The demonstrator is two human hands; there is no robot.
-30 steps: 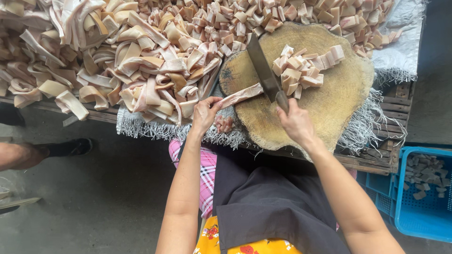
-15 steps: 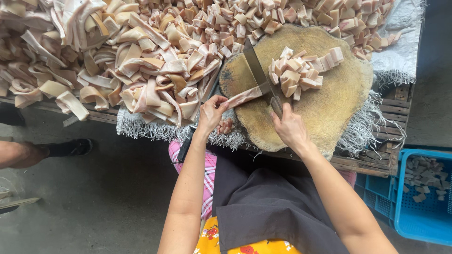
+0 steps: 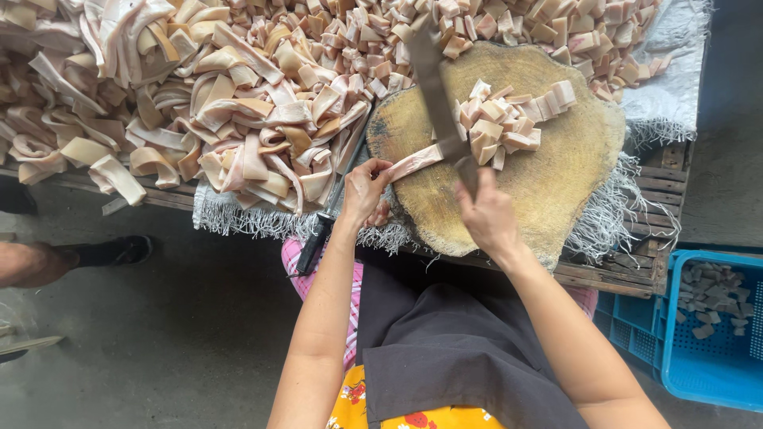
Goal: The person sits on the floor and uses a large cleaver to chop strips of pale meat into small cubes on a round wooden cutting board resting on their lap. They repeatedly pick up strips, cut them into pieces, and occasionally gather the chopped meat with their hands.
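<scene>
heaping at left, a pile of long pale skin strips [image 3: 214, 135] waits within reach of the round wooden chopping block [image 3: 556, 183]. left hand [image 3: 367, 191] pinches one strip [image 3: 413, 163] flat on the block — feeding it to the blade; right hand [image 3: 486, 216] is clenched on the cleaver [image 3: 435, 87] handle, cut squares [image 3: 509, 119] gathering beyond the blade — blue crate [image 3: 699, 334] far right.

Single head-worn view, looking steeply down, close over the round wooden chopping block [image 3: 548, 159] on the counter [image 3: 636, 274]; wearer's forearms and dark apron [image 3: 445, 349] enter from the bottom edge.
</scene>
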